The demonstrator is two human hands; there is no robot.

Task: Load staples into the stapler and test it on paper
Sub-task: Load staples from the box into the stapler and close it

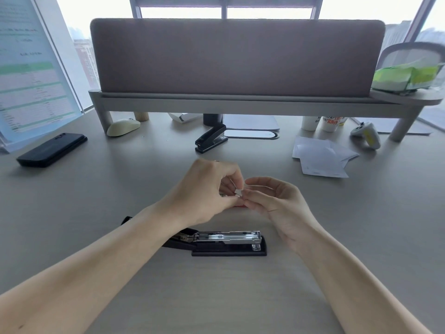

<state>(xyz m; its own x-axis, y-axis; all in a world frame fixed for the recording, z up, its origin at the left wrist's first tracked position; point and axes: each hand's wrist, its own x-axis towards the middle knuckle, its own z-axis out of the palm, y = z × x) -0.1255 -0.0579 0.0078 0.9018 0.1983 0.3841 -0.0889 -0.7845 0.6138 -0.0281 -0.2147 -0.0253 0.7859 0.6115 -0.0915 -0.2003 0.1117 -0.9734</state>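
Head cam: both hands, left hand (204, 189) and right hand (272, 201), pinch a small staple strip (238, 192) together. I'd keep it level, then drop it into the open stapler (226, 242) channel.

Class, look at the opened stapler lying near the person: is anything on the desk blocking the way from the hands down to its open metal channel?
Nothing visible does. Both hands pinch a small pale piece just beyond the open stapler; bare desk lies between. Only the left forearm crosses the stapler's hinged rear end; the channel itself is uncovered.
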